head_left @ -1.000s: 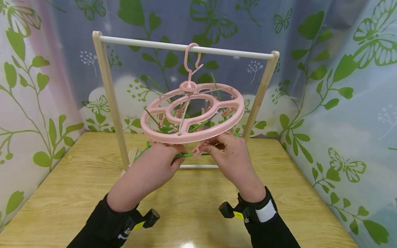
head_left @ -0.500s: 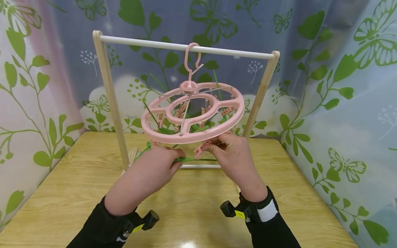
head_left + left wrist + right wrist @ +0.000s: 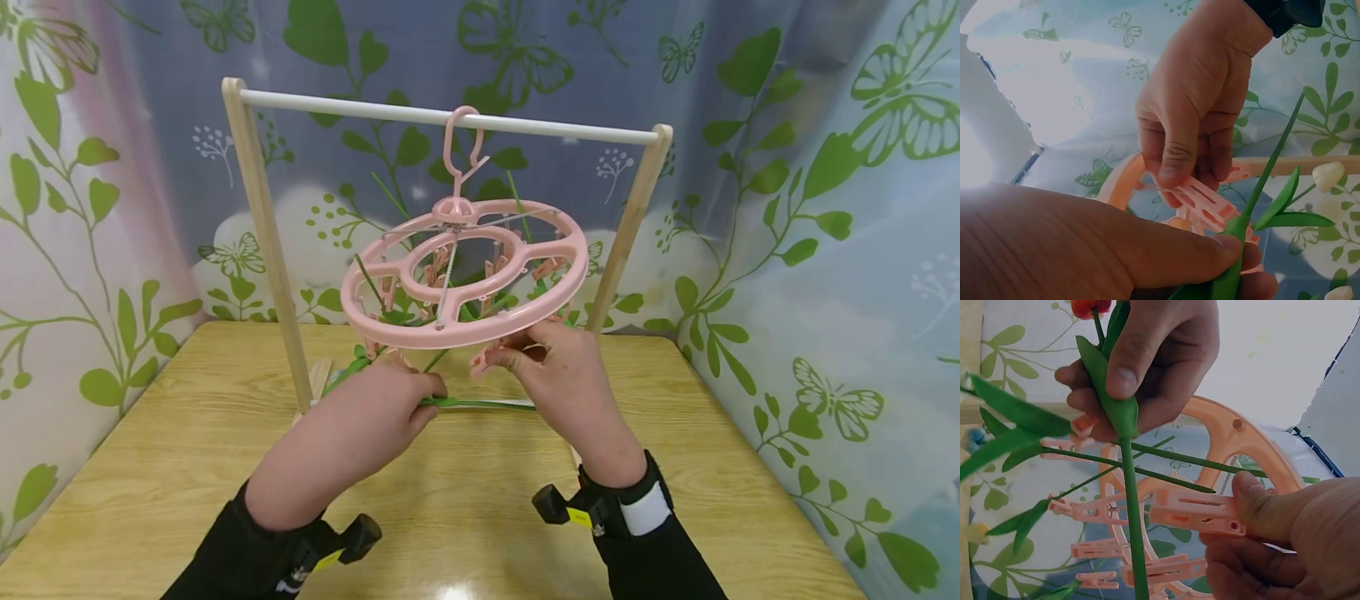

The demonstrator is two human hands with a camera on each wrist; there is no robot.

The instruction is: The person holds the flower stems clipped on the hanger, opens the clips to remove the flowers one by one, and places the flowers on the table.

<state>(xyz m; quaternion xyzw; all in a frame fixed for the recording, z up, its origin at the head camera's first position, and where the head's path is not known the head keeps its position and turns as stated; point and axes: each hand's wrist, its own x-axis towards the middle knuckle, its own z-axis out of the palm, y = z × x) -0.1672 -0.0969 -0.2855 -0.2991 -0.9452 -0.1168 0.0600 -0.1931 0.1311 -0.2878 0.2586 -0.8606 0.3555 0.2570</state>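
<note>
My left hand [image 3: 382, 396] holds an artificial tulip [image 3: 1107, 406] by its green leaf base, with the thumb pressed along it. Its red-orange bloom shows only partly in the right wrist view, and its stem [image 3: 487, 404] reaches toward the right below the hanger. My right hand [image 3: 566, 375] pinches a pink clothespin [image 3: 1194, 509] under the front rim of a round pink clip hanger [image 3: 480, 329]. In the right wrist view the tulip's stem passes beside that clothespin; whether they touch I cannot tell. Other green stems [image 3: 1179, 456] stick through the hanger.
The hanger's hook [image 3: 461, 142] hangs on the white bar [image 3: 337, 104] of a wooden-sided rack [image 3: 270, 242]. Several more clothespins [image 3: 1094, 549] dangle from its rings. The rack stands on a wood-grain table [image 3: 465, 500], with leaf-patterned curtains [image 3: 825, 250] on three sides.
My left hand has moved slightly down, and the tulip's stem has dropped from near the clothespin to a lower line, showing more of its length. My right hand keeps its pinch almost in place.
</note>
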